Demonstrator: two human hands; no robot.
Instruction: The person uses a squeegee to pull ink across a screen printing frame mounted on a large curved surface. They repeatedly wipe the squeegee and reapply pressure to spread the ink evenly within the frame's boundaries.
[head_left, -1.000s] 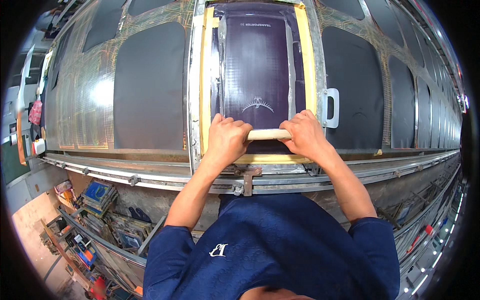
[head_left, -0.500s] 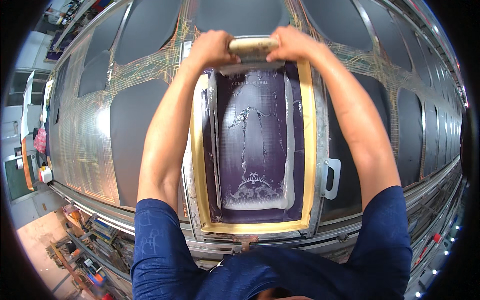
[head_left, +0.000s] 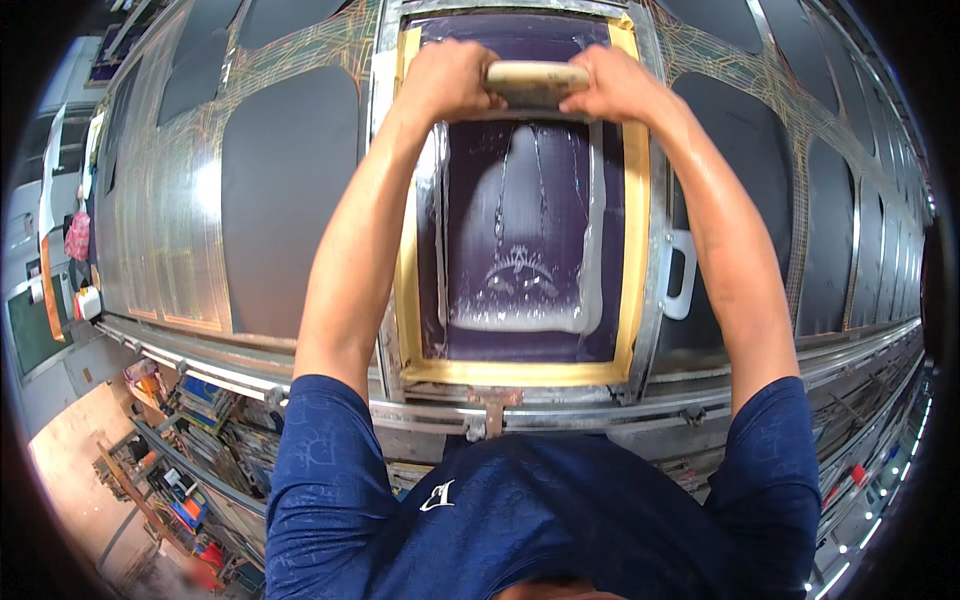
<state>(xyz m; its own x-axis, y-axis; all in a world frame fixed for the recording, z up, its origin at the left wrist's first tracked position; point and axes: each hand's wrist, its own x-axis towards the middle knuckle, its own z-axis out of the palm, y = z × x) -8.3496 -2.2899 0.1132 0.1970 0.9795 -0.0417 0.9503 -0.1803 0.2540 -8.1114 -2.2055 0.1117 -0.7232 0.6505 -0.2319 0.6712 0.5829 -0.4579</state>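
Note:
Both of my hands grip the wooden handle of a squeegee (head_left: 536, 82) at the far end of a printing screen. My left hand (head_left: 447, 80) holds its left end and my right hand (head_left: 610, 85) its right end. The screen frame (head_left: 634, 240) has a yellow taped border and a dark purple mesh (head_left: 520, 230). White ink (head_left: 510, 318) is spread over the mesh, thickest along the near edge and right side. A faint printed design shows through the mesh centre.
The frame lies on a long printing table with dark pallets (head_left: 285, 190) left and right of it. A white handle (head_left: 682, 275) sticks out at the frame's right side. A metal rail (head_left: 200, 345) runs along the near table edge. Shelves with stacked items (head_left: 205, 440) stand below left.
My hands have pushed the squeegee from the near edge of the screen to its far end, leaving a film of white ink across the mesh.

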